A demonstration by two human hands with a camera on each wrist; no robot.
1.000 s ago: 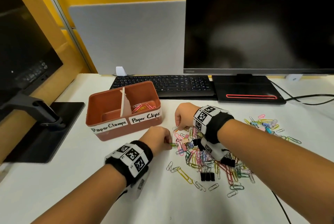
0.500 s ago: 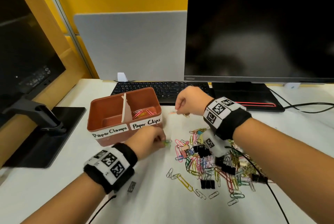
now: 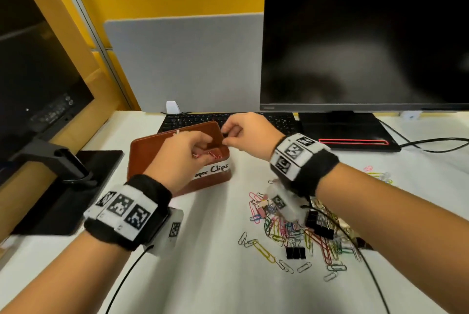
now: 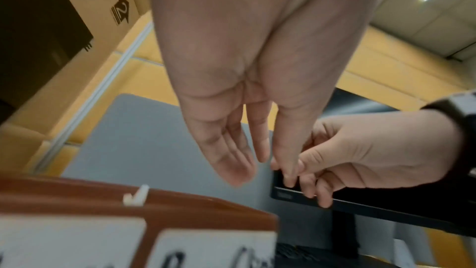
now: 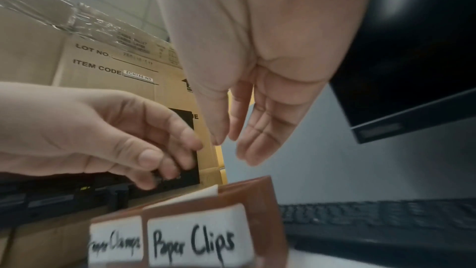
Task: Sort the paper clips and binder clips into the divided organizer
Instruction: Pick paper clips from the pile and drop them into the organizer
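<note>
The brown divided organizer (image 3: pixel 142 156) stands on the white desk, labelled "Paper Clamps" and "Paper Clips" (image 5: pixel 193 244), with a white divider (image 4: pixel 136 197). Coloured paper clips (image 3: pixel 212 155) lie in its right compartment. My left hand (image 3: pixel 198 146) hovers over that compartment, and in the left wrist view its fingers (image 4: pixel 231 166) are straight and hold nothing. My right hand (image 3: pixel 227 136) is at the organizer's far right corner. Its thumb and fingers (image 5: pixel 247 150) are relaxed, with no clip visible between them. A pile of paper clips (image 3: pixel 279 230) with black binder clips (image 3: pixel 295 252) lies under my right forearm.
A keyboard (image 3: pixel 276 121) lies just behind the organizer, below a dark monitor (image 3: pixel 355 34) on a black base (image 3: pixel 350 133). A second monitor's base (image 3: pixel 83 186) sits at the left. More clips (image 3: pixel 378 174) and cables (image 3: pixel 431 143) are at the right.
Both hands rose from the clip pile and travelled left and back to the organizer's right compartment. The clips they pinched half a second ago are no longer visible in their fingers.
</note>
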